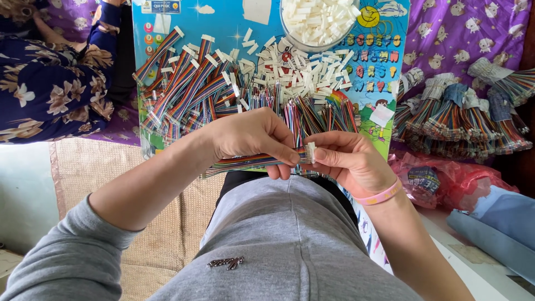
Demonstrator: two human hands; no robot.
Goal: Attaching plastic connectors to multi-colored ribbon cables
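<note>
Grey cloth of my lap is closest, and just above it my left hand [251,136] pinches a flat rainbow-coloured wire strip [245,163] near its end. My right hand [348,161] grips with its fingertips the white plug [310,152] at that end; it looks almost seated. Beyond, on the blue board [384,83], many strips [189,89] already carry plugs, yet loose plugs [312,72] and a full bowl [317,22] remain, so I judge much work is left.
</note>
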